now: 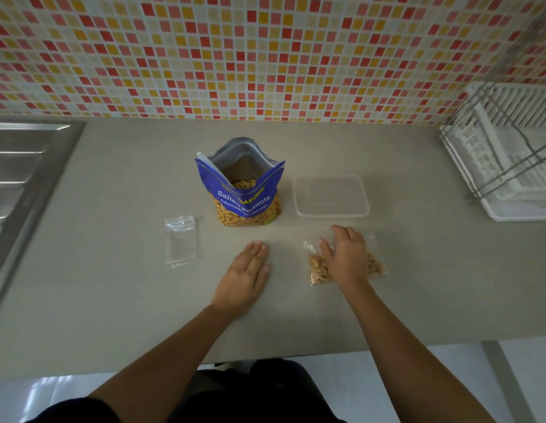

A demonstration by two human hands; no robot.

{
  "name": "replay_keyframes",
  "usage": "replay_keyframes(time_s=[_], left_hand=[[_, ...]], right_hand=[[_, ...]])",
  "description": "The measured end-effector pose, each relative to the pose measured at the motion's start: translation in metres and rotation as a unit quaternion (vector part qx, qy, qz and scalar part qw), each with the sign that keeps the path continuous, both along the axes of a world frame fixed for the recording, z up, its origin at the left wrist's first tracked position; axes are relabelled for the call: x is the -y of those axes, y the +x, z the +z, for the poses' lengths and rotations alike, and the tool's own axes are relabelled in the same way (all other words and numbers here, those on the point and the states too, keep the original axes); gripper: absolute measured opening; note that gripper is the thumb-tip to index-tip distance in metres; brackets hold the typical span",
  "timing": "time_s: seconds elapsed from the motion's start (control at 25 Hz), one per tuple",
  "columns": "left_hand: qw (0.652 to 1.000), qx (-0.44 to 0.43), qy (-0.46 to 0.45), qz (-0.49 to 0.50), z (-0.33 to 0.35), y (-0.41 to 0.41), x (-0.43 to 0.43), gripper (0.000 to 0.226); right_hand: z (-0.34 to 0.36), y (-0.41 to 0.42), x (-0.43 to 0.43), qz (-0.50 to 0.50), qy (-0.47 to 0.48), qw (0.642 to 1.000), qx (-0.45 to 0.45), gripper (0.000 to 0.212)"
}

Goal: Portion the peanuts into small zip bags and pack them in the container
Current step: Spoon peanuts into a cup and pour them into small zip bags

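Fingers (342,232) spread and fairly straight, the right hand (346,257) lies palm-down on a small filled zip bag (317,270). It presses or rests on the bag rather than gripping it. The bag lies flat on the counter (113,300) at near right, with peanuts showing on both sides of the hand. Whether its zip strip is closed cannot be told, since the hand covers much of it.

The left hand (247,270) lies flat and open on the bare counter just left of that, holding nothing.

Farther left, well apart from both hands, lie the empty zip bags (181,241), clear and flat. There looks to be more than one, though the count is unclear.

Beyond the hands, the blue peanut pouch (244,190) stands upright with its mouth open, and plenty of nuts are visible inside. To its right, just beyond the filled bag, sits the clear plastic container (331,195). No bag shows inside it, and I cannot tell if a lid is on.

My judgement is that the task is at an early stage. One portion is bagged and probably being flattened or sealed, nothing is packed yet, and the remaining bags need filling before everything goes into the container.

A steel sink (21,166) sits at far left and a white dish rack (503,154) at far right.
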State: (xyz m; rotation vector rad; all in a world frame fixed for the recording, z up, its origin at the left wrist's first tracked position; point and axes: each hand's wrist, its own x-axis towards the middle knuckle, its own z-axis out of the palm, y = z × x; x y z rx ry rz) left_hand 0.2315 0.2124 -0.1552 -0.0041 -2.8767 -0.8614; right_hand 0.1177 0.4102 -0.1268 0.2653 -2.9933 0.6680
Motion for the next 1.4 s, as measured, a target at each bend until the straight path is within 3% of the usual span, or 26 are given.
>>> replay_keyframes(time_s=[0.12,0.2,0.32,0.4,0.48,0.72,0.88,1.0,1.12,1.24,1.32,1.4], left_hand=[[0.988,-0.079,0.033,0.125,0.011,0.013,0.027,0.042],[0.972,-0.083,0.039,0.218,0.013,0.02,0.055,0.035],[0.924,-0.021,0.067,0.376,0.015,0.016,0.094,0.028],[0.895,0.07,0.105,0.429,0.024,0.008,0.109,0.043],[0.882,0.138,0.121,0.434,0.031,0.0,0.116,0.051],[0.832,0.201,0.221,0.468,0.034,-0.01,0.137,0.046],[0.853,0.204,0.169,0.45,0.037,-0.008,0.146,0.015],[0.858,0.175,0.179,0.45,0.039,-0.004,0.158,0.015],[0.833,0.151,0.341,0.409,0.052,0.001,0.151,0.007],[0.794,0.173,0.471,0.344,0.064,0.013,0.127,0.006],[0.761,0.189,0.536,0.314,0.064,0.021,0.111,0.007],[0.743,0.202,0.566,0.296,0.062,0.027,0.098,0.006]], right_hand=[[0.002,0.018,0.021,0.052,-0.014,0.997,-0.051,0.031],[-0.002,0.034,0.047,0.119,-0.022,0.991,-0.057,0.034],[-0.019,0.054,0.089,0.173,-0.012,0.985,-0.001,0.049],[-0.03,0.068,0.111,0.185,0.011,0.982,0.039,0.057],[-0.037,0.08,0.124,0.188,0.046,0.979,0.057,0.062],[-0.044,0.092,0.127,0.164,0.097,0.981,0.027,0.07],[-0.045,0.092,0.127,0.163,0.088,0.983,0.014,0.07],[-0.047,0.091,0.126,0.162,0.062,0.985,0.005,0.07],[-0.046,0.088,0.125,0.157,-0.029,0.987,0.01,0.065],[-0.037,0.085,0.121,0.125,-0.203,0.97,0.048,0.05],[-0.019,0.085,0.121,0.092,-0.329,0.925,0.166,0.031],[0.0,0.088,0.13,0.081,-0.446,0.838,0.304,0.026]])
